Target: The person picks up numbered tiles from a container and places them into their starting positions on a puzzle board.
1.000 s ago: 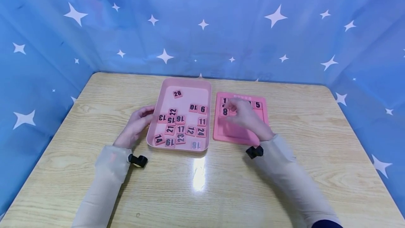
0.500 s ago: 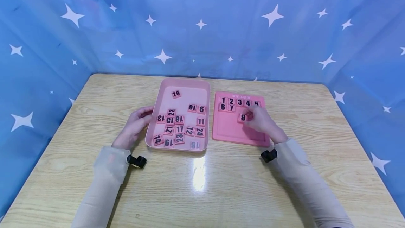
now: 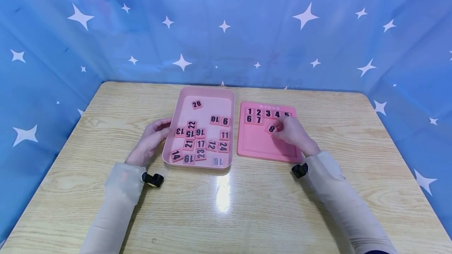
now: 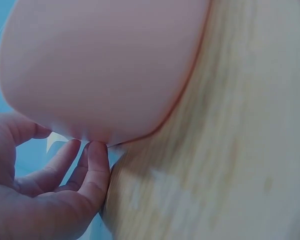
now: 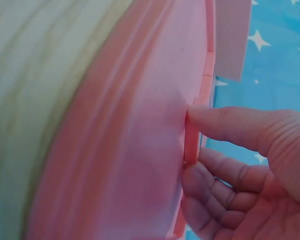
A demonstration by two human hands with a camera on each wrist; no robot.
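My right hand (image 3: 293,132) pinches the pink number tile marked 8 (image 3: 271,129) between thumb and fingertips, low over the pink puzzle board (image 3: 259,146). In the right wrist view the tile (image 5: 192,142) shows edge-on, right at the board's surface, turned at a slant in the head view. Tiles 1 to 5 line the board's top row, the 5 partly hidden by the hand; the 6 (image 3: 248,119) and 7 (image 3: 259,120) lie below. My left hand (image 3: 152,140) rests relaxed fingertips and thumb against the outer left wall of the light pink tray (image 4: 100,70).
Several loose number tiles lie in the tray at various angles, such as the 20 (image 3: 196,104) near its far end and the 9 (image 3: 225,122) at its right. Tray and board stand side by side on the wooden table (image 3: 212,222). A blue starry curtain (image 3: 226,30) hangs behind.
My right hand has drawn the 8 tile from the second row's left end rightward, below the 3, uncovering the 6 and 7. The tile has since turned and risen slightly. The left hand stays put.
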